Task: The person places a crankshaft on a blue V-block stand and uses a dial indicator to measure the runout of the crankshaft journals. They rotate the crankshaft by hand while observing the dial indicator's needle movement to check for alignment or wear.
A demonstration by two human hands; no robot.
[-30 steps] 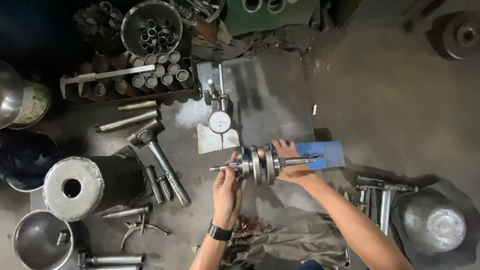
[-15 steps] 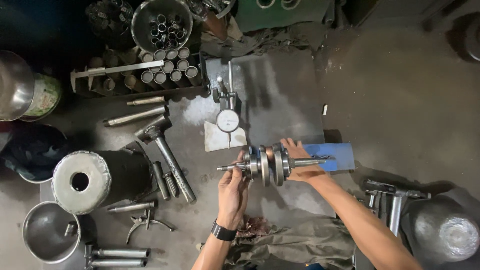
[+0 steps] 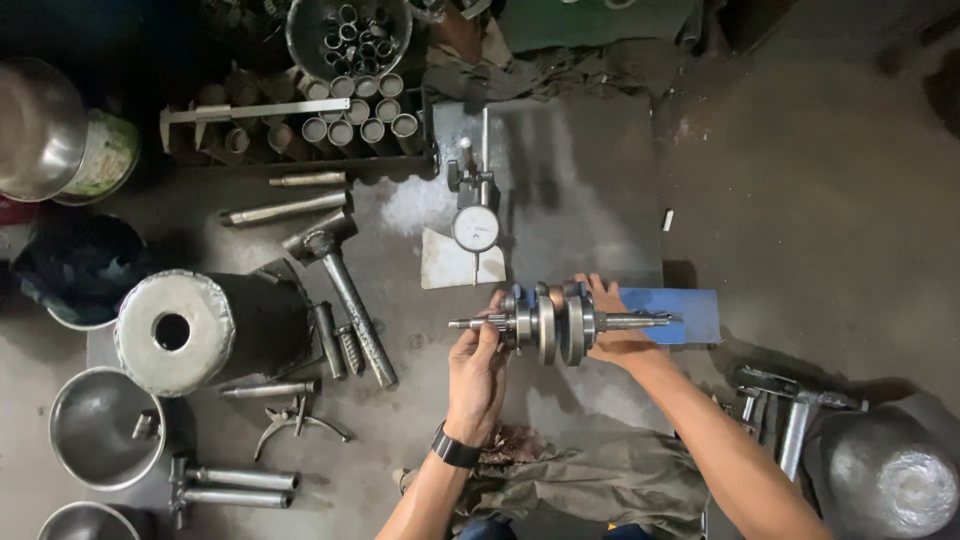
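While you hold the crankshaft [image 3: 548,322] level over the steel plate [image 3: 570,180], both hands are doing support work: your left hand [image 3: 477,372] is closed around the thin shaft end at the left, fingers curled under it, and your right hand [image 3: 612,322] is wrapped around the web side with the fingers over the top, so the round webs sit between your hands and the long axis runs left to right. That looks like a grip for keeping the shaft square to the dial gauge [image 3: 476,228], which stands just behind it on the plate, stem pointing toward the webs but not touching them as far as I can tell. The right shaft end reaches out over the blue block [image 3: 680,312]; I can't tell if it rests on it. Hammer [image 3: 340,270] and the loose pins lie well apart to the left, out of the way. Versus half a second ago: same grip, same spot in front of the gauge, crankshaft unmoved; only the view shifts slightly.
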